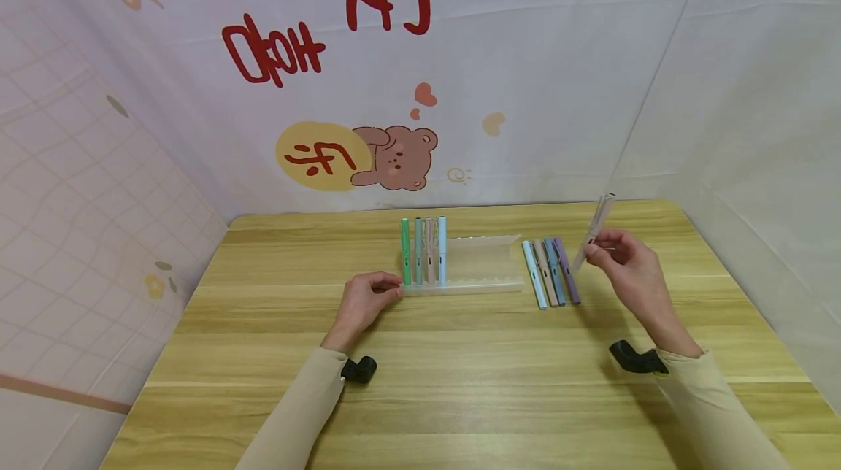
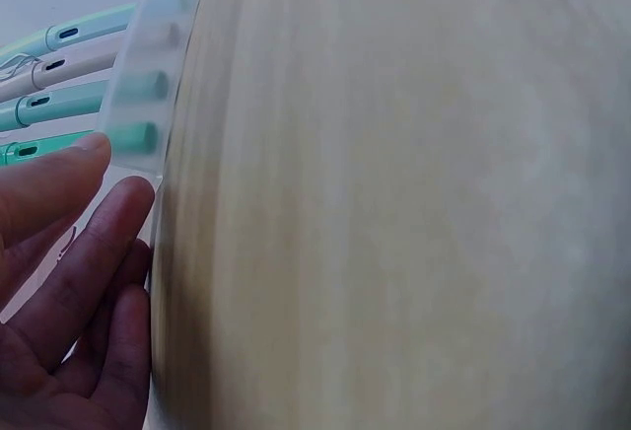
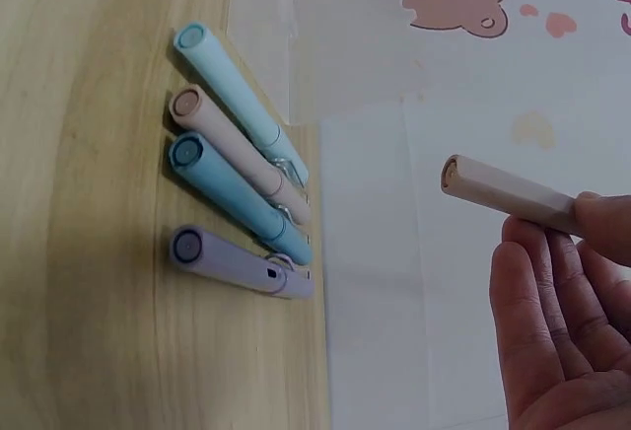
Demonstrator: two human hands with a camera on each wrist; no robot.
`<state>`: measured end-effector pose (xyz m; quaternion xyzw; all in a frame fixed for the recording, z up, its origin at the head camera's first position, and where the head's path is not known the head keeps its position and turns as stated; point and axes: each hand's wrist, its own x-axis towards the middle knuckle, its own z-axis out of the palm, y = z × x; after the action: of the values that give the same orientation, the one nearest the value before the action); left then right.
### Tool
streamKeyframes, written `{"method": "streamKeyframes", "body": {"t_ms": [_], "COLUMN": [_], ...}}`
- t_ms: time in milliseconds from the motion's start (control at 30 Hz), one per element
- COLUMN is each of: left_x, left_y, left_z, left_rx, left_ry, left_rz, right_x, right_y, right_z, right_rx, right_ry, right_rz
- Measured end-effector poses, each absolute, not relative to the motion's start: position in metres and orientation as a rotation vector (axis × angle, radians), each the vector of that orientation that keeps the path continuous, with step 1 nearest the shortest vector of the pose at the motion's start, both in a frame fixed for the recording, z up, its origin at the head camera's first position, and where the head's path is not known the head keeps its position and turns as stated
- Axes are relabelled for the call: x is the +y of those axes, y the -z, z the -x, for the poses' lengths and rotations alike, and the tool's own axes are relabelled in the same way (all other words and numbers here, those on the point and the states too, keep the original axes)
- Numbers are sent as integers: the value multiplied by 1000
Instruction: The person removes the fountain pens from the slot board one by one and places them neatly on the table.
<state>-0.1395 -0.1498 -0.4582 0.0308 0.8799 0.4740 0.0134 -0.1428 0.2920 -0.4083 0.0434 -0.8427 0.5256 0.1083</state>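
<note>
My right hand (image 1: 627,266) pinches a pale beige pen (image 3: 508,191) between thumb and fingers, tilted and raised above the table. Beneath it several capped pens lie side by side: light blue (image 1: 534,274), beige (image 1: 545,273), blue (image 1: 555,273) and purple (image 1: 568,271). My left hand (image 1: 364,302) holds the left end of a clear plastic pen rack (image 1: 482,286), thumb and forefinger at its corner. Upright at that end of the rack stand a green pen (image 1: 406,252), a teal pen (image 1: 418,252), a beige pen (image 1: 430,251) and a light blue pen (image 1: 442,251).
Everything sits on a wood-grain table (image 1: 427,397). A white cloth (image 1: 558,76) with red characters and a bear print hangs behind its back edge, and cloth also lines both sides. Black wrist mounts (image 1: 359,369) are on both forearms.
</note>
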Motion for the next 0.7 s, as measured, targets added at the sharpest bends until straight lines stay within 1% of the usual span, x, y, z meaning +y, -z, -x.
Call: {"method": "streamKeyframes", "body": {"t_ms": [367,700], "left_x": [-151,-150], "left_y": [458,458], "left_z": [139,140], "left_rx": [2744,2745], "left_ry": [-1473,-1465], "left_rz": [-94,-98], "right_x": [306,317], "right_y": [415,418], "right_z": [145,147], "right_rx": [-2461,-2533], "right_ry": [-1674,-1678], "right_rz": [-145,-142]}}
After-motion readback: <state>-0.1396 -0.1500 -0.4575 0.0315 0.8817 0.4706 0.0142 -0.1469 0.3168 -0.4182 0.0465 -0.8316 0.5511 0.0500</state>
